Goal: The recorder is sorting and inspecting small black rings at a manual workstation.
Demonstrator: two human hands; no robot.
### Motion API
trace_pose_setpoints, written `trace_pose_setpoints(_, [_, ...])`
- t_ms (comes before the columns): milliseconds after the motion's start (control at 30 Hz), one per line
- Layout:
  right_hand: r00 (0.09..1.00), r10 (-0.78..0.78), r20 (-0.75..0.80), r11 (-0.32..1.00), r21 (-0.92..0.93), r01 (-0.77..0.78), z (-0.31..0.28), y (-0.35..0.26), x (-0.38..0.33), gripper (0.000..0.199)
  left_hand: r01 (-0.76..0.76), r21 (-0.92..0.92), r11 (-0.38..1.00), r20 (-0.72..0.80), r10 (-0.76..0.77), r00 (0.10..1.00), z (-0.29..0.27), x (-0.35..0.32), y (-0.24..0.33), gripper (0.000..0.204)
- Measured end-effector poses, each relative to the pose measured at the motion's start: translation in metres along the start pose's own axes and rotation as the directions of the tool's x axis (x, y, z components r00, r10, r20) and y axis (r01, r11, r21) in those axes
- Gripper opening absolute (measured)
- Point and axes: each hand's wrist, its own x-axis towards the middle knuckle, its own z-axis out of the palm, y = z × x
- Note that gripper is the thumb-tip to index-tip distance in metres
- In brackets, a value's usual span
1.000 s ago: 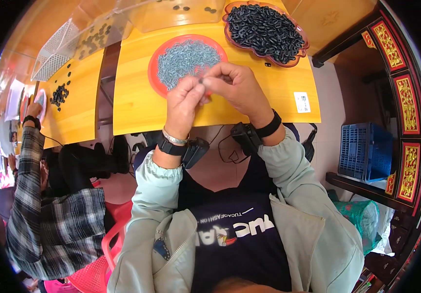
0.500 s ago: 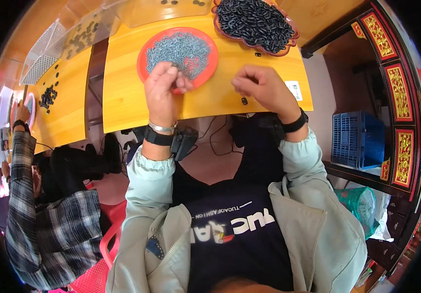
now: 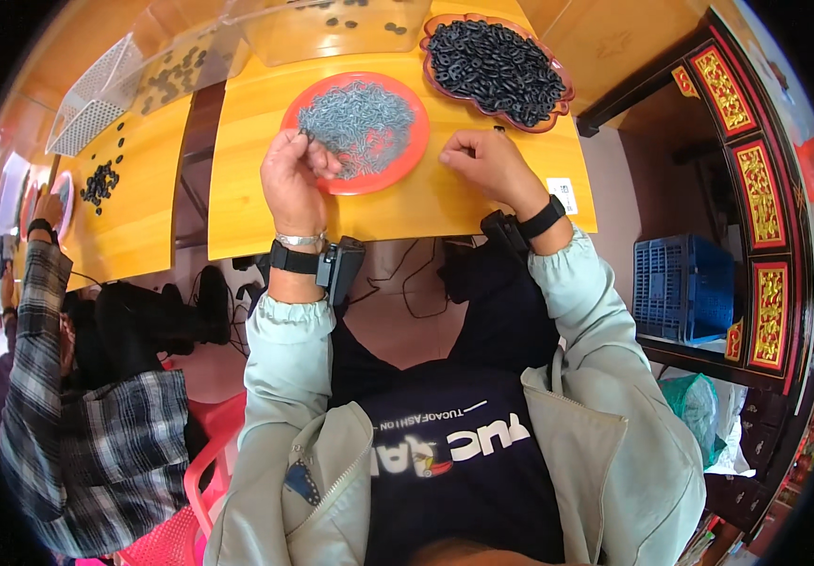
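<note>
My left hand (image 3: 294,174) rests at the left rim of a round red plate (image 3: 407,165) heaped with small grey metal pieces (image 3: 362,123). Its fingers are curled and pinch a small piece at the plate's edge. My right hand (image 3: 487,162) lies on the yellow table (image 3: 237,198) to the right of the plate, fingers closed together; what is in them is hidden. A small black piece (image 3: 498,129) sits just beyond its knuckles. Behind it a scalloped brown tray (image 3: 563,99) holds a heap of black ring-like pieces (image 3: 494,68). Both wrists wear black bands.
Clear plastic boxes (image 3: 332,28) with a few black pieces stand at the table's far edge, a white mesh basket (image 3: 91,108) beside them. A person in a plaid shirt (image 3: 39,377) works at the left table by a black pile (image 3: 98,181). A blue crate (image 3: 685,288) stands right.
My hands, together over the plate a second ago, have come apart. The left went to the plate's left rim, the right onto the table right of it.
</note>
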Motion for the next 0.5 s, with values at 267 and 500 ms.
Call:
trace_pose_setpoints(267, [0.959,-0.267,-0.097,0.896,-0.392,0.210,0.049,-0.042,0.049,0.012,0.061,0.119,0.991,-0.051,-0.056,0.997,0.011,-0.003,0.000,0.013])
trace_pose_setpoints(500, [0.942,-0.304,-0.139,0.870,-0.443,0.216,0.066,-0.036,0.062,0.012,0.097,0.237,0.967,-0.008,-0.098,0.995,0.007,-0.003,0.002,0.011])
